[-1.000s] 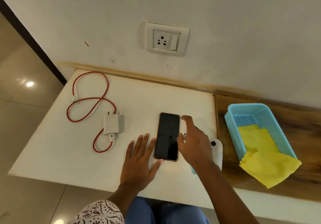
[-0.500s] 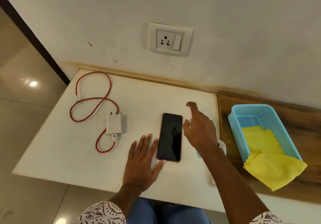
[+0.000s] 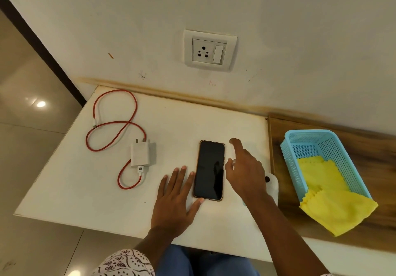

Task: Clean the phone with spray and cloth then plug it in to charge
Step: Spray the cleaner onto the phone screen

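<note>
A black phone [image 3: 210, 169] in a brown-edged case lies screen up on the white table [image 3: 90, 185]. My left hand [image 3: 174, 198] rests flat on the table beside it, fingers spread, thumb touching the phone's lower left corner. My right hand [image 3: 246, 172] hovers just right of the phone, wrapped around a white spray bottle [image 3: 272, 186] that is mostly hidden under it; the index finger is raised. A white charger plug [image 3: 140, 154] with a red cable [image 3: 111, 123] lies at the left. The wall socket [image 3: 209, 50] is above the table. A yellow cloth [image 3: 334, 207] hangs out of a blue basket [image 3: 304, 140].
The basket stands on a brown wooden surface [image 3: 377, 160] to the right of the white table. The table's left and near edges drop to a tiled floor [image 3: 32, 147]. The wall rises right behind the table.
My right hand has lifted with the spray bottle and shifted a little farther from me, its index finger rising. My left hand stays flat beside the phone.
</note>
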A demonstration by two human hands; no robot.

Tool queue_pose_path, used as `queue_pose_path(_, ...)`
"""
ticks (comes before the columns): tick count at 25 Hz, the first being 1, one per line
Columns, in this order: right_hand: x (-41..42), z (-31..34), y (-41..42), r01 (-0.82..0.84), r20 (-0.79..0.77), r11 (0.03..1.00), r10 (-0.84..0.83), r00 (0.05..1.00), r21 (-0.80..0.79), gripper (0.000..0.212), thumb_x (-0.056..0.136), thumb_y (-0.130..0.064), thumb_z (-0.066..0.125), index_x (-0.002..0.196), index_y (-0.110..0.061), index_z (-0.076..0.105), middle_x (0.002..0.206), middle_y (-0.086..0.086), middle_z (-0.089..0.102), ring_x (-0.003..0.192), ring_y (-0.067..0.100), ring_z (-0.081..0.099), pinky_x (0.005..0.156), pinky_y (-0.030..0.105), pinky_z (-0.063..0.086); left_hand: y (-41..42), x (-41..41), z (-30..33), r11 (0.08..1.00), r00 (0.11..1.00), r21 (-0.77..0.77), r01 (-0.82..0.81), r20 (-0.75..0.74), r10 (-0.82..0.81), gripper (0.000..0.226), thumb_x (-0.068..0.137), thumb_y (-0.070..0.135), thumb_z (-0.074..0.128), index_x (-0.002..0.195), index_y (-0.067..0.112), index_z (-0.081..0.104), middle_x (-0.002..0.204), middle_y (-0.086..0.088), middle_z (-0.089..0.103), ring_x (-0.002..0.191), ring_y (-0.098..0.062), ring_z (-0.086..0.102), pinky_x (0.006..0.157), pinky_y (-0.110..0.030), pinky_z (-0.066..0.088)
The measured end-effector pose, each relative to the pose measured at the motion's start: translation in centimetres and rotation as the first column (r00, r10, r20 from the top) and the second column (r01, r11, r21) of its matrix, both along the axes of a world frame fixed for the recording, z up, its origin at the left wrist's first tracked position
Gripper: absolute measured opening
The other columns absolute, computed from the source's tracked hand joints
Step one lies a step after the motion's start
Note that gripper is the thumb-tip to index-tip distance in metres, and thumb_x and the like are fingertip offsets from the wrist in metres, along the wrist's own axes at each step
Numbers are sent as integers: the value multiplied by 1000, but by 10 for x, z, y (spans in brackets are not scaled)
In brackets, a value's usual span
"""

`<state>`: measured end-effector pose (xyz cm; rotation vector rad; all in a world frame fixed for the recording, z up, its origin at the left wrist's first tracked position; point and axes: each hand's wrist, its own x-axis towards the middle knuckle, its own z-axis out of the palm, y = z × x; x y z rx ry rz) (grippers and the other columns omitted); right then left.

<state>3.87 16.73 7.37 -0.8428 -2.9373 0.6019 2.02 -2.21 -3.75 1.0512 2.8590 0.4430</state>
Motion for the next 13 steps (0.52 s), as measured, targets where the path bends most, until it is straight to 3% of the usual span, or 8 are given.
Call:
queue_pose_path(4, -9, 8, 2, -8, -16, 1000, 8, 1000, -3, 52, 90, -25, 54, 135, -26, 27, 107, 4, 62, 82, 17, 61, 73, 24, 46, 0, 0, -1, 1000, 1000, 0, 1, -7, -1, 70, 91, 62, 26, 147, 20, 25, 155, -6, 20, 143, -24, 11, 112, -45, 14)
queue_pose_path(10, -23, 12, 7, -30, 38, 999, 29, 999, 12, 49, 89, -21, 55, 132, -24, 30, 83, -1, 53, 67, 12, 53, 63, 21, 40, 0, -1, -3, 1000, 1000, -2, 2, -11, -2, 71, 90, 62, 30, 147, 20, 26, 155, -6, 21, 143, -24, 11, 112, -46, 15)
queue_pose_path(13, -18, 8, 3, -8, 40, 1000, 9, 999, -19, 50, 90, -21, 54, 132, -26, 29, 83, -2, 53, 68, 12, 54, 64, 21, 42, 0, 0, -3, 1000, 1000, 5, 1, -11, -1, 71, 90, 62, 31, 147, 21, 26, 154, -5, 21, 143, -24, 11, 112, -45, 14)
